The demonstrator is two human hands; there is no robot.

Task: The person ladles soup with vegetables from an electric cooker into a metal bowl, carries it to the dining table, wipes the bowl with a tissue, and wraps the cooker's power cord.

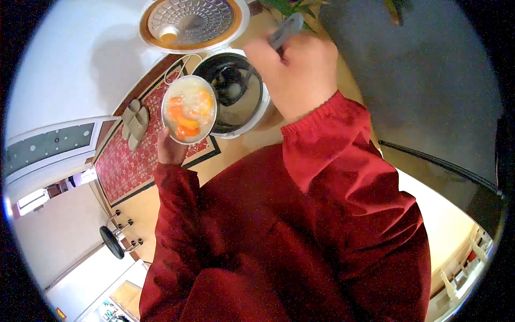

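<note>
My left hand (170, 148) holds a round bowl (189, 110) by its lower edge; pale porridge-like food with orange and yellow pieces fills it. Just right of the bowl stands a white cooker (249, 126) with a dark inner pot, its lid (194, 24) raised. My right hand (300, 70) is closed around the grey handle of a ladle (287, 31) above the cooker's right side. The ladle's dark head (230, 83) is down inside the pot, with some pale liquid in it.
A red patterned rug (129, 166) and a pair of beige slippers (135, 121) lie at the left. Lower left is a black wheeled stool (111, 241). Green plant leaves (289, 6) show at the top, beside a dark grey surface (418, 80).
</note>
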